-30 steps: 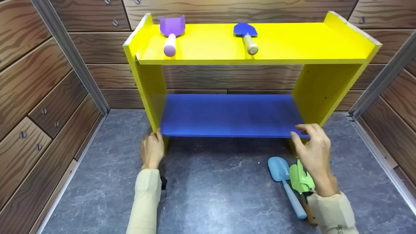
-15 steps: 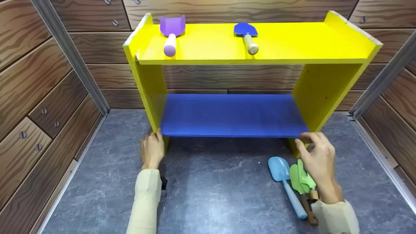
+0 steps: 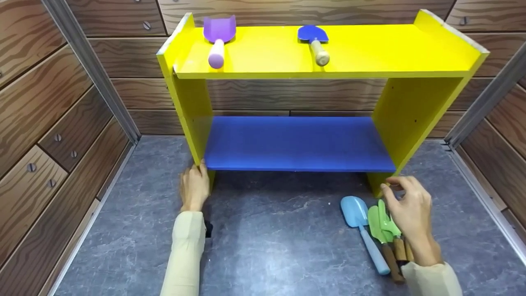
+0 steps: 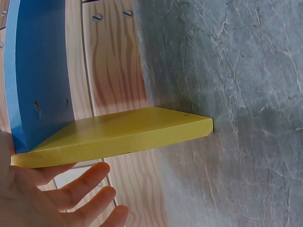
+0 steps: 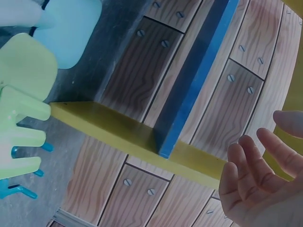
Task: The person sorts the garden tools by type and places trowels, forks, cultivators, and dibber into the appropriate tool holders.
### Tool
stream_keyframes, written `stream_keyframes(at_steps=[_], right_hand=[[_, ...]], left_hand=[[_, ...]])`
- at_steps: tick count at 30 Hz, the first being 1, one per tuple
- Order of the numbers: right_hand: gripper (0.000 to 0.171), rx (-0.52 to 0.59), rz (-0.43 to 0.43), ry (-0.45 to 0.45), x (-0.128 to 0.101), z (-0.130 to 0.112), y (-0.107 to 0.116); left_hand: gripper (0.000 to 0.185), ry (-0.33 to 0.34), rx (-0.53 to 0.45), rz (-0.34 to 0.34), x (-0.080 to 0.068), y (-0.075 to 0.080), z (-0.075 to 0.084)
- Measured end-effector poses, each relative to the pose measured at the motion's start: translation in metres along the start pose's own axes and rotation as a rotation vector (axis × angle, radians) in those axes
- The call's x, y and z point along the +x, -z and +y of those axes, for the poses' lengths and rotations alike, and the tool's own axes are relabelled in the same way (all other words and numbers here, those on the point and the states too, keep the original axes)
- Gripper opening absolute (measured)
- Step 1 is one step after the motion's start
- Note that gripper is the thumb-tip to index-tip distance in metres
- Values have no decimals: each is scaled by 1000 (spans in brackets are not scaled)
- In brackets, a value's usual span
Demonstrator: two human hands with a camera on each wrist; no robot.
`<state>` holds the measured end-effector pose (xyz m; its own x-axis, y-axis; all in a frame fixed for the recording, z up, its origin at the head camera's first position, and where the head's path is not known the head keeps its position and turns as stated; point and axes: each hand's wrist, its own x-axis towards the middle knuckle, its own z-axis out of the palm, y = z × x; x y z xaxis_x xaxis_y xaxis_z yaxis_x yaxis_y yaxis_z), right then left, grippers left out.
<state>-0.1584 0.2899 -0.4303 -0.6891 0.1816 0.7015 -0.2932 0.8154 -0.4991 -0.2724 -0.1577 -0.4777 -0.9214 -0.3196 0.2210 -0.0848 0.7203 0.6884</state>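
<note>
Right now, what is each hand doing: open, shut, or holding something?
Left hand: open, fingers straight against the yellow shelf's left side panel.
Right hand: open, holding nothing, above the green garden tools.

- yellow shelf unit (image 3: pixel 415 111) stands on grey floor (image 3: pixel 271 246)
- its top: purple scoop (image 3: pixel 218 38) left, blue trowel (image 3: pixel 314 41) mid
- floor by unit's right leg: light-blue trowel (image 3: pixel 361 226), green tools (image 3: pixel 382 224)
</note>
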Motion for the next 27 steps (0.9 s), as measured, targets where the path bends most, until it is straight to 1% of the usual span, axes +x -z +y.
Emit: stream_keyframes(at_steps=[3,10,17,24,27], right_hand=[[11,-14,-5,-16,-4,4,1],[9,-36,-28,-20,-18,16,5],[9,-70,-66,-45,-28,25,7],[10,-95,-116,-86,-38,29,9],[10,-114,-135,-91,-43,32,9]], left_hand=[[50,2,0,-1,0,0,-1],[50,-7,12,0,0,-1,0],[51,-5,21,7,0,-1,0],[51,4,13,-3,0,0,1],[51,6,14,-1,0,0,1]])
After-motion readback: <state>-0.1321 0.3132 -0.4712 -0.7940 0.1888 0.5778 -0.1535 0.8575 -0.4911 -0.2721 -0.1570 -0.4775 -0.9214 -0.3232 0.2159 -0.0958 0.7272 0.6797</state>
